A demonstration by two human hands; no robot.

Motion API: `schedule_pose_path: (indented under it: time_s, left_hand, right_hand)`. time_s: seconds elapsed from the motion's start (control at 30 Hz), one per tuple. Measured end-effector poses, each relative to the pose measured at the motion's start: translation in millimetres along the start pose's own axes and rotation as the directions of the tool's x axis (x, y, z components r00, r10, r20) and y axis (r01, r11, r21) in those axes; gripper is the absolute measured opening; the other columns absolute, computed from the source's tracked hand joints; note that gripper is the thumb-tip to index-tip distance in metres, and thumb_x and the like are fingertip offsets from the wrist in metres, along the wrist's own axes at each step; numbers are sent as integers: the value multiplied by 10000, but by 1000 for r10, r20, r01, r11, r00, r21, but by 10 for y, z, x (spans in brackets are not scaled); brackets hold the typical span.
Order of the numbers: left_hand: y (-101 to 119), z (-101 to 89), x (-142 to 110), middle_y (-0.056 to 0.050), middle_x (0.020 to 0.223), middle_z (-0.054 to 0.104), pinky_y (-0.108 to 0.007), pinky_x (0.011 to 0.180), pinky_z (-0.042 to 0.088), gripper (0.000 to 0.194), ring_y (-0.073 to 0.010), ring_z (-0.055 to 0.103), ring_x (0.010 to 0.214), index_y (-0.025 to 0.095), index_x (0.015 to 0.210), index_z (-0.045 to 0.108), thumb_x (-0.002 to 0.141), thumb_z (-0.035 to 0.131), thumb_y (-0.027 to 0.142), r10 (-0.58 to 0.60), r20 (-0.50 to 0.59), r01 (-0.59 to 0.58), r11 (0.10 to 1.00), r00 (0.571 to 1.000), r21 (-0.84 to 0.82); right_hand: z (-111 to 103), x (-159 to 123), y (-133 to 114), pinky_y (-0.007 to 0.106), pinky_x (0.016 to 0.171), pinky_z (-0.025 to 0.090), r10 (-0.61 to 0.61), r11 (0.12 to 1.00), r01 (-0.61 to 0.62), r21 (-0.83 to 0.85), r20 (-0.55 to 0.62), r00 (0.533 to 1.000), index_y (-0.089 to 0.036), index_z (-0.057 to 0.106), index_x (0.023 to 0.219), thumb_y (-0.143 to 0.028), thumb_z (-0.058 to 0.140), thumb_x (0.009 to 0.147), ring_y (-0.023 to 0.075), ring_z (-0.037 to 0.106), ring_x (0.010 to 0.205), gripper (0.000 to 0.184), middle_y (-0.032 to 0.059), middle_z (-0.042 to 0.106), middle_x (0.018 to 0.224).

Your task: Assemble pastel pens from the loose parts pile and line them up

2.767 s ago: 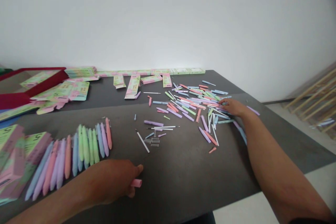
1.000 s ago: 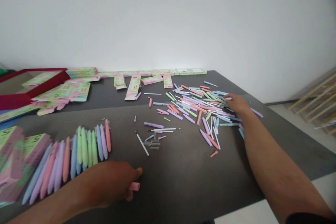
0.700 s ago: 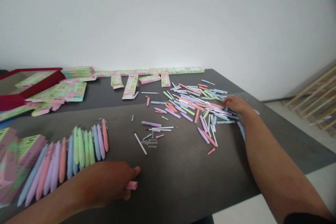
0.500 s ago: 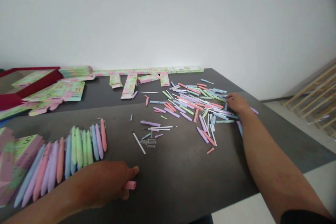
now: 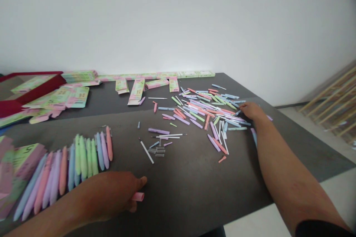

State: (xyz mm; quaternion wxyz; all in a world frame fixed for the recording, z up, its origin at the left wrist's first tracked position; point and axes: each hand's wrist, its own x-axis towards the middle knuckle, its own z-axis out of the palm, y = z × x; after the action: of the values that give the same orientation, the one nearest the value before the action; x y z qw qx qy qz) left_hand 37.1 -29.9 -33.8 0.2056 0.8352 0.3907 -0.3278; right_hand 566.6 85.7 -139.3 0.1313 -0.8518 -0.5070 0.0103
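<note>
My left hand is closed around a pink pen barrel, whose open end sticks out past the fingers. It is low over the near part of the table, right of a row of finished-looking pastel pens. My right hand reaches to the right edge of a loose pile of pen parts. Its fingers are bent together by a small blue pen part; what they pinch, if anything, is hidden. White refills and small clear pieces lie between the hands.
Pastel pen boxes stand and lie along the wall. A red-rimmed box and flattened cartons are at the far left. More boxes sit beside the pen row. The table's right edge borders the floor and wooden slats.
My right hand has shifted very slightly at the pile's right edge, and the blue part by its fingertips now lies at a different angle. My left hand stays in place with the pink barrel.
</note>
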Motion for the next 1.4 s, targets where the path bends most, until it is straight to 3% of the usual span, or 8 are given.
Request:
schedule_pose_path:
  time_s: [0.23, 0.43, 0.57, 0.87, 1.03, 1.2, 1.4]
  left_hand:
    - [9, -36, -15, -183, 993, 723, -456, 713, 541, 477, -346, 686, 882, 121, 1305, 549, 830, 511, 133, 4, 65, -4, 1000, 998, 0]
    - [-10, -15, -6, -165, 953, 733, -452, 713, 545, 484, -343, 693, 855, 150, 1283, 575, 802, 541, 120, -1, 36, 2, 999, 999, -33]
    - [10, -36, -15, -158, 952, 733, -436, 699, 545, 432, -339, 694, 857, 155, 1248, 597, 823, 526, 130, -7, 57, 7, 1000, 998, 5]
    - [-11, -33, 2, -172, 1008, 721, -436, 704, 530, 506, -343, 683, 891, 152, 1309, 544, 804, 544, 127, 3, 82, -3, 1000, 997, 6]
    - [-4, -31, -11, -174, 936, 732, -434, 637, 525, 432, -357, 691, 825, 155, 1217, 615, 792, 537, 129, 24, 43, -23, 1000, 999, -12]
    - [-32, 4, 0, -165, 885, 737, -437, 614, 519, 450, -356, 694, 771, 144, 1217, 614, 778, 524, 106, 37, 8, -36, 999, 999, -28]
    - [-33, 1, 6, -141, 903, 740, -409, 641, 523, 442, -326, 696, 794, 167, 1230, 602, 795, 526, 153, 27, 41, -28, 1000, 999, 6]
  right_hand:
    - [-57, -2, 114, 282, 616, 414, 35, 999, -32, -39, 94, 995, -153, 733, 881, -150, 549, 765, 215, 610, 729, 218, 108, 703, 843]
    - [-81, -18, 104, 284, 579, 399, -1, 999, 7, -39, 142, 990, -185, 720, 909, -196, 561, 777, 208, 589, 680, 206, 84, 682, 786]
    - [-69, -26, 37, 280, 602, 401, -38, 998, 43, -37, 142, 989, -189, 704, 951, -239, 577, 787, 199, 582, 699, 213, 83, 681, 831]
    - [-7, 20, -30, 300, 651, 409, -100, 992, 108, -60, 126, 987, -172, 705, 892, -231, 546, 794, 232, 602, 763, 196, 125, 691, 888]
    - [11, 24, -4, 286, 678, 426, -168, 985, 173, -23, 135, 977, -187, 666, 1073, -247, 530, 806, 224, 613, 795, 305, 107, 688, 957]
    - [-3, 4, -16, 268, 710, 429, -231, 973, 231, 18, 150, 961, -206, 688, 1025, -254, 512, 814, 217, 616, 840, 279, 78, 690, 974]
    - [-46, -42, -71, 251, 628, 406, -248, 969, 244, 44, 153, 956, -200, 660, 1120, -225, 496, 801, 182, 584, 689, 360, 52, 678, 857]
